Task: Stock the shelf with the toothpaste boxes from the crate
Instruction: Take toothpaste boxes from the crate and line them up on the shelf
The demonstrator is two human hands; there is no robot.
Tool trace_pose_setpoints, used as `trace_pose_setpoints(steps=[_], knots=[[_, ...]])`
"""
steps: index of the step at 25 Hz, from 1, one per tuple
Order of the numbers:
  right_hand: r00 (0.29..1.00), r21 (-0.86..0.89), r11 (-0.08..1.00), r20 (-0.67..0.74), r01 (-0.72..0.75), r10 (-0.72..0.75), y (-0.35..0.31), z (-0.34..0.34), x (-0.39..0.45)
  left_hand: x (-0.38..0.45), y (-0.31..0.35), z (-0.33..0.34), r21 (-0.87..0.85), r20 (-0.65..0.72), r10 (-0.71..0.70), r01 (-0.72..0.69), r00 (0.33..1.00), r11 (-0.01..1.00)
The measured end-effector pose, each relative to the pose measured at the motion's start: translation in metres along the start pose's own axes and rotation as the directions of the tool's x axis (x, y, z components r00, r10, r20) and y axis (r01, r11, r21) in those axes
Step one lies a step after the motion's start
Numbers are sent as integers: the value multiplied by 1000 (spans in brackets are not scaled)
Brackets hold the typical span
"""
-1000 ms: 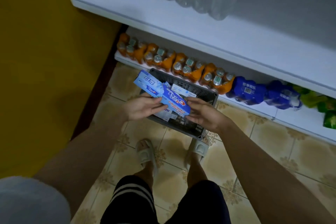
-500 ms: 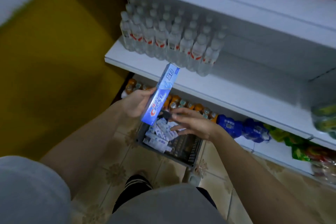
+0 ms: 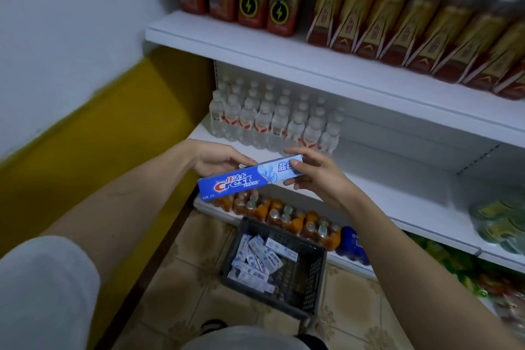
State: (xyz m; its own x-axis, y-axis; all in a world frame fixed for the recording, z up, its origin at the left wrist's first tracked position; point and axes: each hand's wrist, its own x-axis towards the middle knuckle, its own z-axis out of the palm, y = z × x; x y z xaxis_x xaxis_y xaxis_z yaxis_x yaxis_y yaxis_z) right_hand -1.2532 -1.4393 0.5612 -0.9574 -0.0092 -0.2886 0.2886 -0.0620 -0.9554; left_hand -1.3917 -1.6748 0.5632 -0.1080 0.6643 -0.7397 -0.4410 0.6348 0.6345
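A blue toothpaste box (image 3: 241,180) is held level in front of the white middle shelf (image 3: 383,176). My left hand (image 3: 218,158) grips its back edge near the left end, and my right hand (image 3: 318,176) pinches its right end. Below on the tiled floor stands the dark crate (image 3: 312,287) with several more toothpaste boxes (image 3: 255,260) heaped in its left half. The bare part of the middle shelf lies just behind and to the right of the held box.
Small water bottles (image 3: 272,122) fill the left of the middle shelf. Tall drink bottles (image 3: 383,14) line the shelf above. Orange bottle packs (image 3: 289,216) and a blue pack (image 3: 352,241) sit on the bottom shelf; green packets (image 3: 500,221) are at right. A yellow wall (image 3: 99,145) is on the left.
The box has risen from the crate to middle-shelf height and turned from upright to level. My right hand has taken hold of its right end. The view has tilted up.
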Motion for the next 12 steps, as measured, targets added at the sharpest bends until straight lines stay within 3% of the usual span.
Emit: trace_pose_setpoints(steps=[3, 7, 10, 12], knots=[[990, 109, 990, -115, 90, -77, -22, -1, -2, -36, 37, -1, 176, 48, -6, -3, 999, 984], [963, 201, 954, -200, 220, -180, -69, -26, -6, -98, 103, -7, 347, -120, 155, -104, 981, 932], [936, 234, 914, -209, 330, -284, -118, -42, -8, -140, 154, 6, 316, -292, 367, -273, 883, 908], [893, 133, 895, -224, 425, -390, -153, -50, -11, -162, 186, 22, 309, -374, 504, -408, 779, 859]])
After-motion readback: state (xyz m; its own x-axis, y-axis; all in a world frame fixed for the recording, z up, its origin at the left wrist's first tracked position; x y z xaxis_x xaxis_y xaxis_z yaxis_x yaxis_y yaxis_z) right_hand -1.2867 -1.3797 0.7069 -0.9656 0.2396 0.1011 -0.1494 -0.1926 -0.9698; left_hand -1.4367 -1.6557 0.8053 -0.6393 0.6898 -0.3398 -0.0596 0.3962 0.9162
